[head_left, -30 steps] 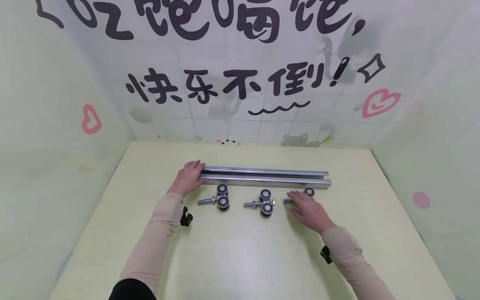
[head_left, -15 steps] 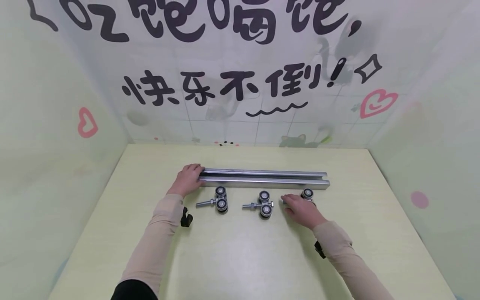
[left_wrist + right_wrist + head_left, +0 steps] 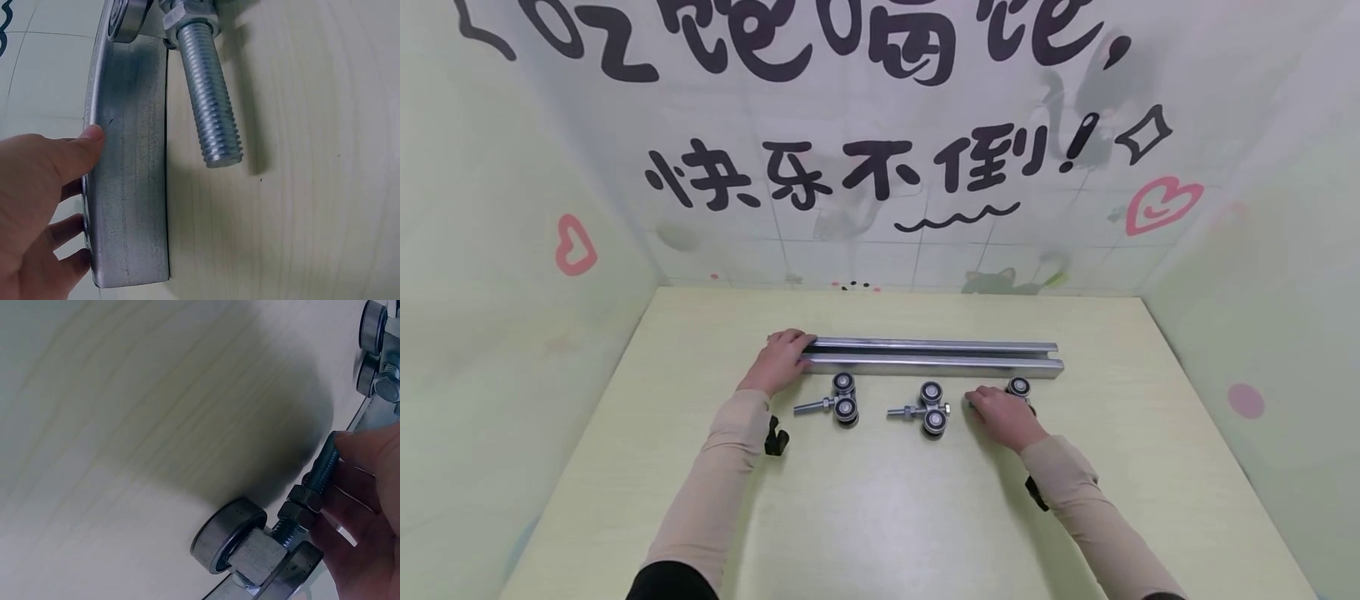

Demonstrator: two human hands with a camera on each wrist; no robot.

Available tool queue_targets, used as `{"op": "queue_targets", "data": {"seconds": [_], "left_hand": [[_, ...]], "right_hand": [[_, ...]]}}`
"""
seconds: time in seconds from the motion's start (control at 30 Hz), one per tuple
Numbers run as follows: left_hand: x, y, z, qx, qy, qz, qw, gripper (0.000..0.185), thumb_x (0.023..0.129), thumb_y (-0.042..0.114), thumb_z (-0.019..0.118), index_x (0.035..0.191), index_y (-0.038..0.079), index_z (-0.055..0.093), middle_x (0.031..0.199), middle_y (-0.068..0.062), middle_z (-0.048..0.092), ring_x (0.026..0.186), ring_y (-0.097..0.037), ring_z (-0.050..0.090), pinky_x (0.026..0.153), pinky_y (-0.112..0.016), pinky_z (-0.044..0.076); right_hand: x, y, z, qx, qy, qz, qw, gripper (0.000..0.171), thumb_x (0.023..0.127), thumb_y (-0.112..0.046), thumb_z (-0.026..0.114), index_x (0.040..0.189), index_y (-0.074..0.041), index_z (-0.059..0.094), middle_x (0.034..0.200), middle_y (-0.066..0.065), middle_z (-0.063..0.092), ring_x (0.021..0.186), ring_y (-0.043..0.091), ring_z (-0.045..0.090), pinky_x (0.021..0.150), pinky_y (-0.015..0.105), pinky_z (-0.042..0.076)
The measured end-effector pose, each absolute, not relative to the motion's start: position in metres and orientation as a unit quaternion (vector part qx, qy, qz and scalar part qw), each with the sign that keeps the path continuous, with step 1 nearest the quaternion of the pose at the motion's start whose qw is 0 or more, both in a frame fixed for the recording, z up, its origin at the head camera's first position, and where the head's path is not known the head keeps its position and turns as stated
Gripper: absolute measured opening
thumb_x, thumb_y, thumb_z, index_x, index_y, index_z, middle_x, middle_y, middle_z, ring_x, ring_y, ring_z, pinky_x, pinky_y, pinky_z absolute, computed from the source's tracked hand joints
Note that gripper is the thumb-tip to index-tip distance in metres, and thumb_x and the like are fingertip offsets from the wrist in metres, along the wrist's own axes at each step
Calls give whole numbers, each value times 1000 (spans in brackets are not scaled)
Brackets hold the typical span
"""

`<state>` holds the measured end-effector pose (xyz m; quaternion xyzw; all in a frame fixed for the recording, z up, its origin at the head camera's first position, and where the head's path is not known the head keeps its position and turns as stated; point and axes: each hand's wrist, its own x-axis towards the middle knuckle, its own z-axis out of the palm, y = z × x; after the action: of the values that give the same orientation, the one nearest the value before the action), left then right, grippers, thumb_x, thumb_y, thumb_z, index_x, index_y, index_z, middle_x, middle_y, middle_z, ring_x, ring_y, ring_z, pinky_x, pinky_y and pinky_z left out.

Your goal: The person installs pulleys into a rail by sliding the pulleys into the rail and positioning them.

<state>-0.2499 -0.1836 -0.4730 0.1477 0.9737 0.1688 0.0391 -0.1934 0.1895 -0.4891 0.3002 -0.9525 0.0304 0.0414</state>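
A silver C-shaped metal rail (image 3: pixel 932 362) lies across the back of the table, its slot facing up. My left hand (image 3: pixel 778 363) grips its left end, the thumb on the near edge in the left wrist view and the other fingers over the top. Below the rail sit three roller trolleys, each with wheels and a threaded bolt pointing left. The left trolley (image 3: pixel 846 408) and middle trolley (image 3: pixel 934 420) lie untouched. At the right trolley (image 3: pixel 1018 386), my right hand (image 3: pixel 1004 417) pinches the bolt (image 3: pixel 324 464) between thumb and fingers, covering part of it in the head view.
The pale wooden table (image 3: pixel 880 517) is bounded by a back wall (image 3: pixel 880 250) with black lettering and by side walls at left and right. Black camera mounts (image 3: pixel 777 437) hang under both wrists.
My right hand has moved slightly left along the right trolley's bolt, and its fingers have closed on it. My left hand stays at the rail's left end.
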Motion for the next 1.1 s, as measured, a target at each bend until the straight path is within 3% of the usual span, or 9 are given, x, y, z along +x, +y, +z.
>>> {"op": "queue_targets", "data": {"seconds": [0.2, 0.5, 1.1], "left_hand": [[-251, -181, -474, 157, 972, 171, 25, 45, 88, 14, 59, 129, 2, 47, 127, -24, 45, 120, -44, 37, 102, -54, 28], [-254, -174, -470, 134, 970, 193, 55, 45, 88, 11, 57, 130, 0, 45, 128, -27, 42, 121, -48, 32, 99, -58, 31], [-251, -177, -468, 108, 968, 214, 77, 44, 88, 10, 56, 130, 2, 45, 129, -29, 38, 122, -49, 28, 97, -61, 30]], "right_hand": [[-197, 191, -491, 305, -951, 11, 49, 14, 80, -5, 64, 93, -3, 66, 83, 7, 65, 71, 20, 62, 57, 28, 53], [-199, 194, -489, 310, -949, -7, 65, 6, 79, -4, 64, 85, -6, 65, 79, 4, 63, 68, 19, 60, 55, 28, 52], [-188, 198, -482, 308, -941, 74, 120, 13, 75, 5, 63, 82, -6, 60, 80, 6, 62, 73, 21, 60, 60, 31, 53]]}}
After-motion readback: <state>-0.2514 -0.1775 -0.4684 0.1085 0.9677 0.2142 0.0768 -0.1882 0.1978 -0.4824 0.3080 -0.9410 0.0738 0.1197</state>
